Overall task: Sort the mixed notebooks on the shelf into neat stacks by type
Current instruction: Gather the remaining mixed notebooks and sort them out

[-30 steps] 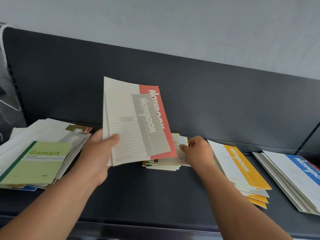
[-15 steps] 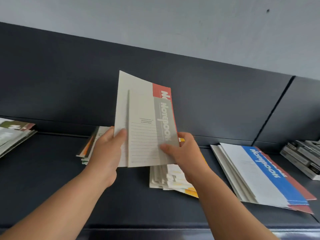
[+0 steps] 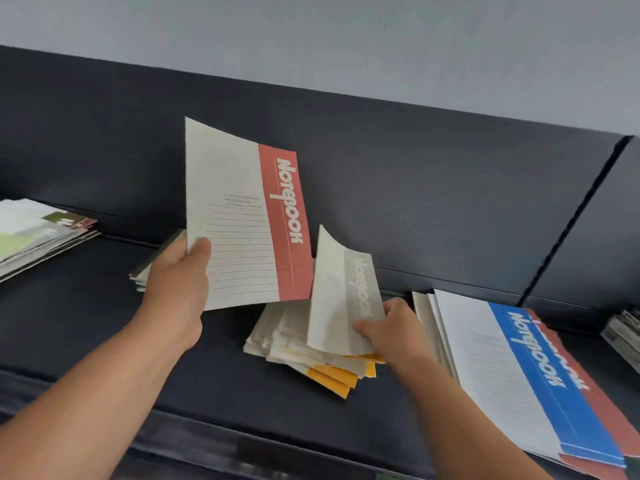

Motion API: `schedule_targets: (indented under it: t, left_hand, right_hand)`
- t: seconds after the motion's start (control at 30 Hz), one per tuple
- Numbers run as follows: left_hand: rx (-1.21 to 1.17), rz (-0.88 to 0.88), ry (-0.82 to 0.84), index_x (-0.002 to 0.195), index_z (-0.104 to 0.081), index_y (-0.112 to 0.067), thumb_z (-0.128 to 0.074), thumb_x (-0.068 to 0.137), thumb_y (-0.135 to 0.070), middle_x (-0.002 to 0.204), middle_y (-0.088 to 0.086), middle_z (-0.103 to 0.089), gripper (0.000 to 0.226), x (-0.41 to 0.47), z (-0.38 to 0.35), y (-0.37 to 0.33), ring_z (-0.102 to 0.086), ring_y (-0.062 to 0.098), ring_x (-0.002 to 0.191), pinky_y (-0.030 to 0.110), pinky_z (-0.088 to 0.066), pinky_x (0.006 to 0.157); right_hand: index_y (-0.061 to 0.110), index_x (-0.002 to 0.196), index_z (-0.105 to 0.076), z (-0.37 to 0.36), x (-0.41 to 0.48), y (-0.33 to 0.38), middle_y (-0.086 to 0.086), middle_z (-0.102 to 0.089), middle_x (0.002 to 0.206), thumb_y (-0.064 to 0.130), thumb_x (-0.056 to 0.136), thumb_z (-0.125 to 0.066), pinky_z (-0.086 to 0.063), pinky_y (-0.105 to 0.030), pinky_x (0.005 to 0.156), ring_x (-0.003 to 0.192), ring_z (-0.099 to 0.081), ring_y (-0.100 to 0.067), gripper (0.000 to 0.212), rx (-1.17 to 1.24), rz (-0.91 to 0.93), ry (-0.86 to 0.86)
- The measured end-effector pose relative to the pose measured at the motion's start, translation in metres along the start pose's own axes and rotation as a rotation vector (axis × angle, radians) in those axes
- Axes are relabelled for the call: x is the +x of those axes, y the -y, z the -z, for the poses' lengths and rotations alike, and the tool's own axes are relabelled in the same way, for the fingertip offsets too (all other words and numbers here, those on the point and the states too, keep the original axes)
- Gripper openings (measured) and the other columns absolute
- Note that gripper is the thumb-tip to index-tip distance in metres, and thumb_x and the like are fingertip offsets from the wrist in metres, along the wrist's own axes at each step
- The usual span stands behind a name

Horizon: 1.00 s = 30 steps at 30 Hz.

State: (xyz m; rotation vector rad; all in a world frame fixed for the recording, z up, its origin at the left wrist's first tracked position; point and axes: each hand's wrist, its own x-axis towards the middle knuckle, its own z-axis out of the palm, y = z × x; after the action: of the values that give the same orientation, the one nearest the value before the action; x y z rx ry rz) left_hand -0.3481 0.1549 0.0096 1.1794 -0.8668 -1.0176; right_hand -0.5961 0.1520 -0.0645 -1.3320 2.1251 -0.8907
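Note:
My left hand [image 3: 176, 292] holds a large red-striped notebook [image 3: 242, 216] upright above the dark shelf [image 3: 86, 323], thumb on its front cover. My right hand [image 3: 391, 334] pinches a smaller grey-striped notebook [image 3: 343, 299] by its lower right corner, just above a stack of small yellow-striped notebooks [image 3: 311, 355]. To the right lies a stack of large notebooks with a blue-striped one [image 3: 519, 368] on top and red ones under it. A mixed pile [image 3: 145, 271] sits partly hidden behind my left hand.
A fanned pile of assorted notebooks [image 3: 38, 237] lies at the far left. Another stack [image 3: 623, 334] shows at the right edge past a shelf divider [image 3: 571, 223]. The dark back panel rises behind everything; the shelf's front lip [image 3: 242, 441] runs below my arms.
My right hand has pulled the grey-striped notebook off the front of the red one and lowered it to the right, over the yellow-striped stack. The view shifted rightward.

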Motion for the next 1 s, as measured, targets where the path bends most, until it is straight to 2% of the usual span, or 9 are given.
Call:
schedule_targets:
  t: [0.17,0.3,0.37,0.43,0.53,0.63,0.77,0.9,1.0]
  left_hand:
    - [-0.023,0.003,-0.054,0.09,-0.064,-0.031,-0.048,0.1,-0.029,0.096,-0.008,-0.069,0.019,-0.01,-0.002,-0.016,-0.065,0.015,0.086,0.036,-0.05,0.076]
    - [-0.049,0.085,0.022,0.099,-0.063,-0.029,-0.049,0.1,-0.029,0.094,-0.008,-0.068,0.015,-0.024,-0.022,-0.019,-0.064,0.012,0.084,0.029,-0.048,0.062]
    - [-0.047,0.141,0.092,0.099,-0.063,-0.027,-0.049,0.1,-0.029,0.097,-0.004,-0.069,0.014,-0.031,-0.037,-0.015,-0.065,0.014,0.087,0.03,-0.048,0.062]
    - [-0.019,0.181,0.166,0.101,-0.063,-0.026,-0.048,0.101,-0.029,0.098,-0.001,-0.07,0.016,-0.038,-0.056,-0.007,-0.065,0.018,0.09,0.031,-0.049,0.065]
    - [0.029,0.234,0.266,0.105,-0.064,-0.026,-0.046,0.101,-0.029,0.101,0.0,-0.072,0.019,-0.05,-0.09,0.014,-0.066,0.021,0.094,0.035,-0.053,0.071]
    - [0.092,0.269,0.362,0.097,-0.065,-0.029,-0.046,0.1,-0.022,0.1,-0.002,-0.071,0.021,-0.067,-0.126,0.035,-0.065,0.022,0.095,0.042,-0.053,0.085]
    - [0.255,0.182,0.555,0.104,-0.062,-0.026,-0.042,0.097,-0.007,0.103,-0.007,-0.067,0.028,-0.095,-0.168,0.058,-0.061,0.013,0.093,0.026,-0.048,0.065]
    - [0.487,0.052,0.706,0.116,-0.057,-0.019,-0.054,0.094,-0.014,0.113,-0.004,-0.065,0.023,-0.113,-0.194,0.083,-0.061,0.015,0.098,0.021,-0.048,0.065]
    - [0.663,-0.046,0.764,0.111,-0.057,-0.022,-0.062,0.09,-0.026,0.104,-0.007,-0.064,0.022,-0.122,-0.21,0.1,-0.061,0.011,0.092,0.023,-0.05,0.068]
  right_hand:
    - [0.017,0.104,-0.048,0.005,-0.003,0.0,0.006,-0.059,0.089,0.045,0.078,-0.069,-0.033,-0.026,0.05,0.077,-0.055,-0.016,0.044,-0.242,0.0,0.042]
    - [0.018,0.075,-0.046,0.016,0.0,-0.004,0.003,-0.053,0.074,0.04,0.09,-0.054,-0.034,-0.026,0.051,0.063,-0.048,-0.015,0.027,-0.215,0.086,0.026]
    - [0.014,0.068,-0.046,0.033,-0.003,-0.004,0.001,-0.052,0.068,0.028,0.096,-0.047,-0.034,-0.027,0.053,0.062,-0.047,-0.019,0.032,-0.04,0.142,-0.038]
    - [0.012,0.069,-0.053,0.058,-0.009,-0.003,-0.001,-0.06,0.066,0.024,0.098,-0.044,-0.042,-0.027,0.06,0.066,-0.056,-0.022,0.033,0.334,0.077,-0.021]
    - [0.018,0.099,-0.065,0.089,-0.022,-0.007,-0.001,-0.075,0.092,0.038,0.101,-0.045,-0.058,-0.035,0.079,0.088,-0.072,-0.019,0.029,0.762,-0.086,0.216]
    - [0.02,0.11,-0.06,0.11,-0.024,-0.034,0.003,-0.073,0.101,0.025,0.098,-0.056,-0.058,-0.034,0.08,0.089,-0.072,-0.017,0.014,0.662,-0.037,0.125]
    - [0.028,0.102,-0.06,0.14,-0.031,-0.075,0.006,-0.073,0.097,0.018,0.095,-0.057,-0.059,-0.04,0.083,0.086,-0.072,-0.017,0.012,0.435,-0.053,-0.092]
    - [0.029,0.093,-0.059,0.167,-0.041,-0.105,0.009,-0.071,0.091,0.01,0.094,-0.054,-0.059,-0.029,0.065,0.077,-0.071,-0.013,0.02,0.283,-0.07,-0.213]
    - [0.024,0.103,-0.057,0.182,-0.043,-0.127,0.014,-0.065,0.086,0.012,0.094,-0.054,-0.049,-0.019,0.055,0.072,-0.065,-0.005,0.016,0.108,-0.106,-0.277]
